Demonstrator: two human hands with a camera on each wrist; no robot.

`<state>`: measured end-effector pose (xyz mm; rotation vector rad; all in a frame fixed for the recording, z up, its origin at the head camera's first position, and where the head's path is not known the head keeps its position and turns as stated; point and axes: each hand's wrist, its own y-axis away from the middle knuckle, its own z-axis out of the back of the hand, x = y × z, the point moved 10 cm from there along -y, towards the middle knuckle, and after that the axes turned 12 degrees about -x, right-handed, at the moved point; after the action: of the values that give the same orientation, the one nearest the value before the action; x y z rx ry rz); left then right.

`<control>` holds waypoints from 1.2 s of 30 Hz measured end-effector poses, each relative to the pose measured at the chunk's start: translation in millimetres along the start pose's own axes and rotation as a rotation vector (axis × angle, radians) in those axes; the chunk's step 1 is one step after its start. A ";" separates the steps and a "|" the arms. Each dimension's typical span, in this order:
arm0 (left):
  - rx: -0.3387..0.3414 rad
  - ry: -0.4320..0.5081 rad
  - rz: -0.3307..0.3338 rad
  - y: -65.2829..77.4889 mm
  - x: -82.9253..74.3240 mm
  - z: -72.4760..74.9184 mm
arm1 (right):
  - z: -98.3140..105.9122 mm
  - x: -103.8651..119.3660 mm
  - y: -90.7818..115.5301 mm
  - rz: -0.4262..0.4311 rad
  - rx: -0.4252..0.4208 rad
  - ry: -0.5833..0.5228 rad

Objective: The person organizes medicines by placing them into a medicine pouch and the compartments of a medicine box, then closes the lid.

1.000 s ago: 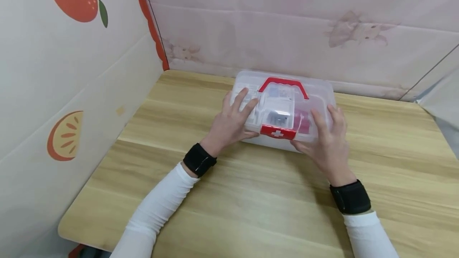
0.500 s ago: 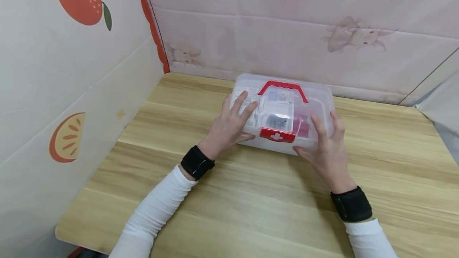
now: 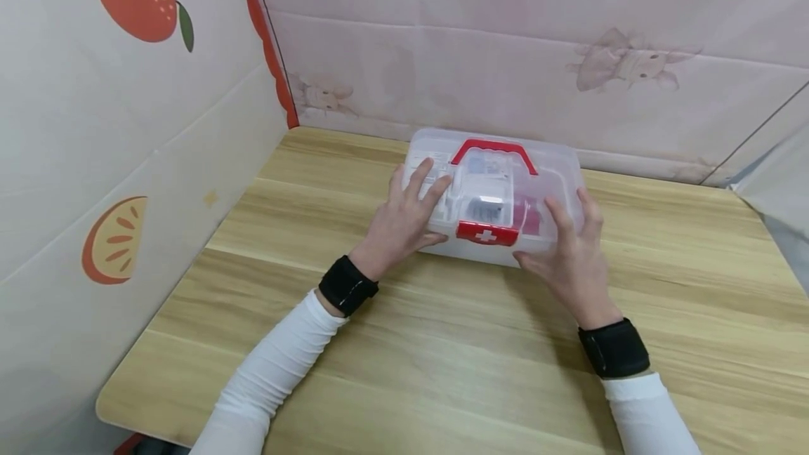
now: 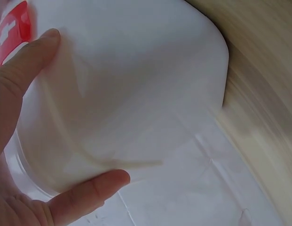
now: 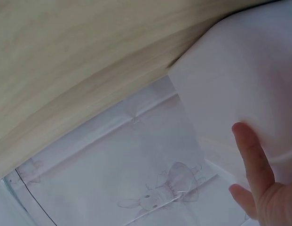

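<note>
A clear plastic first-aid box (image 3: pixel 527 167) lies flat near the back edge of the wooden table. On its lid are a red handle and, at the front, a red latch (image 3: pixel 487 233) with a white cross. Through the lid show white packs and something pink. My left hand (image 3: pixel 398 223) grips the box's left end, fingers spread over the lid and thumb at the front. My right hand (image 3: pixel 575 258) holds the right end, its thumb by the front face. In the left wrist view a thumb (image 4: pixel 35 54) presses the pale box wall; in the right wrist view fingers (image 5: pixel 254 160) touch the other end.
Behind the table (image 3: pixel 404 364) hangs a pink curtain (image 3: pixel 493 62) with rabbit prints, close to the box's rear side. A white panel (image 3: pixel 170 132) with fruit pictures borders the table's left side.
The box has shifted very slightly to the left together with both hands. Both hands keep their hold on its ends, and the lid stays closed.
</note>
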<state>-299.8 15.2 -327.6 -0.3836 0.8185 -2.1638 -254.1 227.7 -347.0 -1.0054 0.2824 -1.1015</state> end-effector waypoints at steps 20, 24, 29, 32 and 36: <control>-0.024 -0.069 0.033 -5.6 34.0 -3.4 | -38.0 -7.3 -25.6 0.026 -0.004 -0.097; -0.012 -0.070 0.068 -6.5 42.3 -4.5 | -46.7 -9.7 -31.1 0.023 0.010 -0.094; -0.007 -0.076 0.089 -8.6 51.5 -7.1 | -57.3 -15.0 -37.4 -0.010 0.035 -0.087; -0.009 -0.080 0.098 -9.4 56.6 -8.3 | -63.0 -16.6 -41.5 -0.018 0.046 -0.089; -0.003 -0.079 0.114 -10.4 63.4 -10.9 | -70.5 -18.9 -46.4 -0.026 0.058 -0.095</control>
<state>-352.7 -23.0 -328.4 -0.4110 0.7805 -2.0293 -336.4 202.0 -354.4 -1.0090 0.1607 -1.0760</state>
